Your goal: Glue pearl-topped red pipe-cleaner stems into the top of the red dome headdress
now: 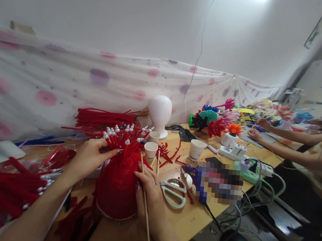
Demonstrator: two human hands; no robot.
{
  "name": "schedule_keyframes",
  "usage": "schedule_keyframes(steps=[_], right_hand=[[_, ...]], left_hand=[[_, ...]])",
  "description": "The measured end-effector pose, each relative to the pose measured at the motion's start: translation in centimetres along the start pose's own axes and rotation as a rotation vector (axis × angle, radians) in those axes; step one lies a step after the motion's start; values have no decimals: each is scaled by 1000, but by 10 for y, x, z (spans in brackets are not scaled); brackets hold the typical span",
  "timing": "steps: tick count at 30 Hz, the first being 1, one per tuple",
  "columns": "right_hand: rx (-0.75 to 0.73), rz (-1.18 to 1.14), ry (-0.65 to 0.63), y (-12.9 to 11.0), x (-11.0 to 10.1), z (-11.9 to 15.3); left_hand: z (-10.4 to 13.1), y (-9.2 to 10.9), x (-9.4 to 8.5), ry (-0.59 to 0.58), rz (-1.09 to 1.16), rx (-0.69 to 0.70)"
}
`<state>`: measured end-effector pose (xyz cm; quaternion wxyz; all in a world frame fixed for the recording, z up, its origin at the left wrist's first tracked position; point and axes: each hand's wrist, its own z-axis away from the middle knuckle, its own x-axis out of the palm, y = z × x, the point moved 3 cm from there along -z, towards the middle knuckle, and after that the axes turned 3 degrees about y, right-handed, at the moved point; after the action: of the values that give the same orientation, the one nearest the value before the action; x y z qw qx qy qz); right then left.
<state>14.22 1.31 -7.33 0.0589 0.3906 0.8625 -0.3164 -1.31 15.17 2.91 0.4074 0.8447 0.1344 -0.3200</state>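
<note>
A glossy red dome-shaped headpiece point(117, 189) stands in front of me, with a beaded trim round its lower edge. Red stems tipped with white beads point(127, 141) rise in a cluster from its top. My left hand point(95, 154) is at the left of this cluster, thumb and fingers closed round red stems at its base. On the right side of the dome rests my right hand point(149, 192), its fingers closed on a thin wooden stick point(146, 211) that slants down toward me.
Scissors point(174, 193), paper cups point(196, 149), a blue glue gun point(200, 182) and power strips point(232, 151) lie to the right. A white foam head point(159, 114) stands behind. Red stems point(1, 188) pile up at left. Another person's hands point(259, 131) work at far right.
</note>
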Motion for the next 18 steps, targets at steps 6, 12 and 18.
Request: schedule_keyframes(steps=[6, 12, 18], right_hand=[[-3, 25, -5, 0, 0, 1], [6, 43, -23, 3, 2, 3], [4, 55, -31, 4, 3, 4]], left_hand=[[-1, 1, -2, 18, -15, 15], [-3, -3, -1, -11, 13, 16], [-2, -3, -2, -15, 24, -19]])
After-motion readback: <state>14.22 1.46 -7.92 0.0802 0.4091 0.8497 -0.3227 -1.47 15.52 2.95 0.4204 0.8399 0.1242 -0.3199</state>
